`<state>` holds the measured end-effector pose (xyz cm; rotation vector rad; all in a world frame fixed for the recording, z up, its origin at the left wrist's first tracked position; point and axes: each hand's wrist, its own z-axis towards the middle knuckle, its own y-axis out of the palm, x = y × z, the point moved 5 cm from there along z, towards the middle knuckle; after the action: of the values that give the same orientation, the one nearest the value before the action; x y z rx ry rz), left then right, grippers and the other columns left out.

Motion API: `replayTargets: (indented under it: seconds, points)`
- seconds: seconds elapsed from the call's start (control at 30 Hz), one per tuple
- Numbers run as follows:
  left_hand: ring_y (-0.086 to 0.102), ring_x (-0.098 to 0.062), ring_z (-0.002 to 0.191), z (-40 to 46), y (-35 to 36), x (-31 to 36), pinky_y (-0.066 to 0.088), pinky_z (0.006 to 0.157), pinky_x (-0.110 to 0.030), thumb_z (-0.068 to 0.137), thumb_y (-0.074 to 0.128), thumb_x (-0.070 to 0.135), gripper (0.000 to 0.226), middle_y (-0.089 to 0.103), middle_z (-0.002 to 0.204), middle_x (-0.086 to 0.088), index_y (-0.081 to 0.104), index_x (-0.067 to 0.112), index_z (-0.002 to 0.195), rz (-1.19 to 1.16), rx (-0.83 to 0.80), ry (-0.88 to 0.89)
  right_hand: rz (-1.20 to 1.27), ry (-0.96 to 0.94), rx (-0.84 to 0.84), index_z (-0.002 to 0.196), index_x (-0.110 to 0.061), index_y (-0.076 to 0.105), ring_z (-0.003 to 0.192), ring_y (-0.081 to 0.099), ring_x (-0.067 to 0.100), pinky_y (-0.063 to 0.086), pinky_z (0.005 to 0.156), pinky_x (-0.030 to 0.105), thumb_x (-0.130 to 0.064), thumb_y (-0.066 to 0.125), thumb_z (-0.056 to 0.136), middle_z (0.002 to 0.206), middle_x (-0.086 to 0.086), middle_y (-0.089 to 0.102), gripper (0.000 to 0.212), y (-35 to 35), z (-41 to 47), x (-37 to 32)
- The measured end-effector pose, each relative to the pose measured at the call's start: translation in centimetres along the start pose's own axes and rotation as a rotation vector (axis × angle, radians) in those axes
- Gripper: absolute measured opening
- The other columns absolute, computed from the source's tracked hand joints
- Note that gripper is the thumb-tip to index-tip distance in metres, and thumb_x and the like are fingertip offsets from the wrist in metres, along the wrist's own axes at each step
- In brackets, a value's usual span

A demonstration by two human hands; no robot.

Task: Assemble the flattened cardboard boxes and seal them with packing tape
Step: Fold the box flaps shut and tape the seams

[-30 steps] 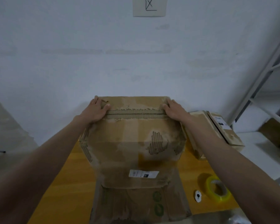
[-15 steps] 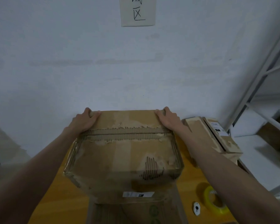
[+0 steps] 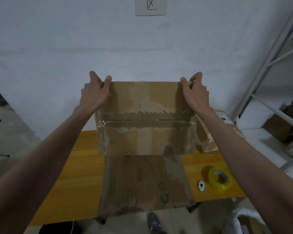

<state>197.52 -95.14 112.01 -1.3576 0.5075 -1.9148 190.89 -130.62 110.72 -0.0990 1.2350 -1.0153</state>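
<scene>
A worn brown cardboard box [image 3: 145,119] with a torn, taped seam across its face hangs in the air above the table. My left hand [image 3: 96,93] grips its upper left corner and my right hand [image 3: 194,94] grips its upper right corner, fingers curled over the top edge. Under it a flattened cardboard box [image 3: 142,181] lies on the wooden table [image 3: 71,174]. A roll of yellow packing tape [image 3: 220,179] lies on the table to the right.
A small white cutter [image 3: 201,185] lies beside the tape. Another cardboard box [image 3: 208,141] stands at the back right of the table. White metal shelving [image 3: 277,115] holding boxes fills the right. A white wall is close behind. A shoe [image 3: 153,222] shows below the table edge.
Both hands have lifted the box off the flattened cardboard and tipped it upward, so its taped face now points at me. The hands shifted to the upper corners.
</scene>
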Motion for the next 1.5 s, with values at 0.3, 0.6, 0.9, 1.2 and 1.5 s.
replayTargets:
  seconds: [0.3,0.6,0.9,1.2,1.5]
  points:
    - [0.07,-0.019,0.075,-15.8,8.4,-9.1,0.052,0.079,-0.037,0.103,0.045,0.039,0.049,0.07,0.064,0.0,0.031,0.015,0.143,-0.115,-0.155,-0.134,0.064,0.164,-0.079,0.097,-0.021,0.039,0.068,0.056,0.022,0.039,0.056,0.034,-0.039,0.051,0.097,0.082,0.005,0.055,0.022,5.6,-14.3,13.4]
    - [0.047,-0.041,0.131,-25.3,14.6,-16.9,0.046,0.099,-0.049,0.101,0.026,0.06,0.083,0.007,0.167,-0.009,-0.014,0.015,0.158,0.206,-0.522,-0.258,-0.316,0.214,-0.346,0.155,-0.021,0.022,0.093,0.051,0.037,0.043,0.073,0.038,-0.039,0.041,0.102,0.131,0.018,0.038,0.059,10.0,-23.6,19.1]
    - [0.034,-0.039,0.142,-21.1,16.7,-19.2,0.037,0.107,-0.055,0.09,0.028,0.078,0.099,0.011,0.165,-0.01,-0.016,0.02,0.157,0.203,-0.593,-0.276,-0.18,0.417,-0.579,0.159,-0.027,0.003,0.137,0.039,0.038,0.038,0.108,0.051,-0.061,0.045,0.096,0.159,0.01,0.027,0.083,11.0,-19.5,20.9]
    - [0.033,-0.037,0.143,-11.8,19.0,-18.2,0.035,0.111,-0.049,0.097,0.046,0.061,0.094,0.015,0.164,-0.014,-0.005,0.013,0.159,0.192,-0.635,-0.306,-0.049,0.398,-0.622,0.157,-0.015,0.016,0.138,0.04,0.033,0.041,0.11,0.047,-0.051,0.056,0.096,0.156,0.007,0.033,0.081,14.2,-10.7,20.3]
    - [0.038,-0.041,0.139,-4.6,21.7,-17.6,0.038,0.111,-0.053,0.096,0.051,0.056,0.092,0.028,0.158,-0.019,-0.002,0.015,0.159,0.248,-0.637,-0.35,-0.057,0.355,-0.643,0.157,-0.016,0.011,0.139,0.038,0.037,0.041,0.109,0.049,-0.043,0.059,0.096,0.155,0.012,0.034,0.083,18.2,-3.0,19.9]
